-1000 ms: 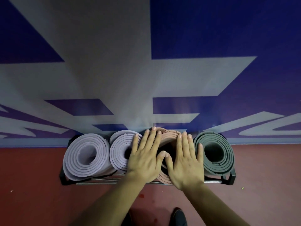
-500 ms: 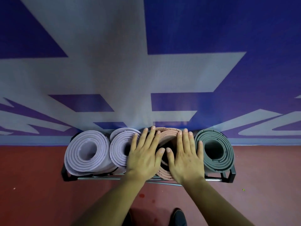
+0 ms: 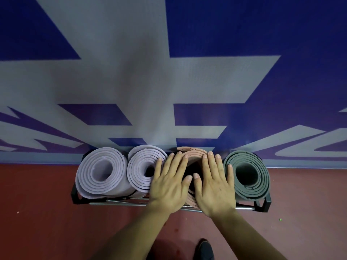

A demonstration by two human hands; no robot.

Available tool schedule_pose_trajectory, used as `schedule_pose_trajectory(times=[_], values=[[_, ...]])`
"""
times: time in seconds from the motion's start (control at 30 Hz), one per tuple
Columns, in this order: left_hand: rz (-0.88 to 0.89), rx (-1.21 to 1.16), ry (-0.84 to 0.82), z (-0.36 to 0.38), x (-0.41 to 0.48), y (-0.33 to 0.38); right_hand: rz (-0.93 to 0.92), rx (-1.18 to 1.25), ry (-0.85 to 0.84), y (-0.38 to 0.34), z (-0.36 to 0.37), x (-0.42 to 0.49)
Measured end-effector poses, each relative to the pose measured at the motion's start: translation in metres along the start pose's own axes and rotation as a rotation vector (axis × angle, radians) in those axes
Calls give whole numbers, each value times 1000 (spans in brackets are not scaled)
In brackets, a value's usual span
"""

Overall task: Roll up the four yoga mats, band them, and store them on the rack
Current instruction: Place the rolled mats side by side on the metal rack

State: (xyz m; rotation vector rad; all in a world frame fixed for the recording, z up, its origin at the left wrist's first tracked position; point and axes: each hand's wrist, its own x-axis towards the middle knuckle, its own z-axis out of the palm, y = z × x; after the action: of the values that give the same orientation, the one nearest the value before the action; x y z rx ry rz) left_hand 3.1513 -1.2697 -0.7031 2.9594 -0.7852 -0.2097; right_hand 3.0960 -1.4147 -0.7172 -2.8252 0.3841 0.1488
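Rack is seen at 6 o'clock. Outer lilac mat and inner lilac mat are parked at 9 o'clock of the pink mat, which is pressed by flat-fingered left hand and right hand, nothing gripped. Green mat is parked at its 3 o'clock.

2 bare hands lie flat, side by side, palms down.

The left hand and right hand keep their fingers straight and slightly spread, pointing away from the body. The thumbs angle inward, tips near each other but apart. The left forearm rises from the lower left and the right forearm from the lower right, both bare, wrists straight, so the 2 arms converge toward the hands.
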Motion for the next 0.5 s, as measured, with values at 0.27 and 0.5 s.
schedule_pose_trajectory(times=[0.27,0.5], values=[[-46,-13,-13,0,10,1,4,-23,-23,1,1,12],[-42,5,0,5,7,3,-6,-1,-44,2,-1,9]])
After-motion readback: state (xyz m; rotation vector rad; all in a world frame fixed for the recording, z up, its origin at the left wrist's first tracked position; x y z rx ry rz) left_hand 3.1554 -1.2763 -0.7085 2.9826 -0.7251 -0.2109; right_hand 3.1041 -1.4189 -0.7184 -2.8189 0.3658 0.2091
